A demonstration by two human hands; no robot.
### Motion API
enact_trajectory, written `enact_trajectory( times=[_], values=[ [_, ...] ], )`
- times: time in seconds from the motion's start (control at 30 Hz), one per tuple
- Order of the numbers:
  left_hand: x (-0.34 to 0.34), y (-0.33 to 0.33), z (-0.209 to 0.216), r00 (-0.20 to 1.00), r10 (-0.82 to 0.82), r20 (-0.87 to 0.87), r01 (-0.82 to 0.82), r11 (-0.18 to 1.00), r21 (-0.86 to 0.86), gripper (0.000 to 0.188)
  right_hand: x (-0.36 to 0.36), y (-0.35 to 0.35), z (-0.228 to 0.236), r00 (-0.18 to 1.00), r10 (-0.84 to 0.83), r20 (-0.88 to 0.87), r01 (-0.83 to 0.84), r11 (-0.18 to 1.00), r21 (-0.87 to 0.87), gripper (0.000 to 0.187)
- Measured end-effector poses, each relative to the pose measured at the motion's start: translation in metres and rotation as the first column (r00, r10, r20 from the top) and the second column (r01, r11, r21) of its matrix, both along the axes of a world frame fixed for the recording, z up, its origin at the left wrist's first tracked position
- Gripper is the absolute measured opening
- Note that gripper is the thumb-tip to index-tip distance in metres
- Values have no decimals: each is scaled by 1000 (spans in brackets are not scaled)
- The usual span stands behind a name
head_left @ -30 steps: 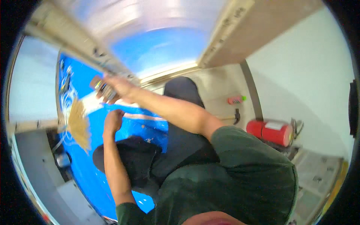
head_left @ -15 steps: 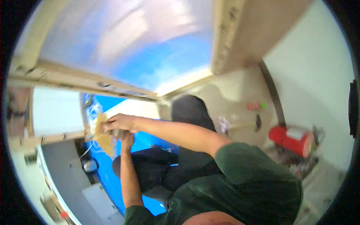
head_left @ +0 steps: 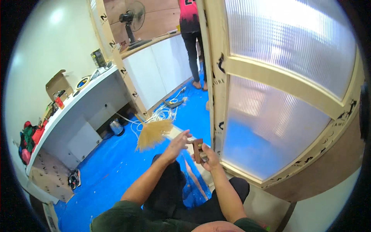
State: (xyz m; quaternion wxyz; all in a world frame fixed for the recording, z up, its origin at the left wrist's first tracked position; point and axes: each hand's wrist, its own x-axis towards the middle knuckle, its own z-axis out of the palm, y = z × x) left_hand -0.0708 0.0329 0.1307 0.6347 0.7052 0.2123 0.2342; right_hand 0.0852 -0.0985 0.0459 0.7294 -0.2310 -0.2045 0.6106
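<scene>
My right hand (head_left: 210,159): fingers closed round small brown wooden block (head_left: 198,150). Left hand (head_left: 177,147): fingers loosely spread, seemingly empty. Handling apparently unfinished; block not set down.

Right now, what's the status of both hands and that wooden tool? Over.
Right hand gripping wooden tool. Left hand open, beside it. Broom nearby, beyond left hand.

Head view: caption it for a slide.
Right hand holds a small brown tool, left hand open close by, straw broom on blue sheeting.
</scene>
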Motion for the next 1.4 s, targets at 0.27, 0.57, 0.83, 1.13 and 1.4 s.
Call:
enact_trajectory(
  times=[0.27,0.57,0.83,1.13,1.4],
  values=[
    [46,59,-37,888,-459,-23,446,872,-201,59,12,-1,-23,992,-30,-125,16,993,-117,53],
    [51,11,-24,679,-685,-263,710,704,1,48,-23,-82,-22,955,-297,14,292,929,-227,42],
    [43,-6,-31,750,-641,-163,653,757,26,56,-56,-115,-30,965,-227,130,251,946,-207,75],
    [46,-18,-57,498,-601,-625,784,620,28,56,-99,-130,-56,892,55,449,185,861,-474,80],
    [51,21,-124,612,-539,-578,790,384,478,79,-95,-102,-98,784,-37,620,186,967,-176,53]
  ],
)
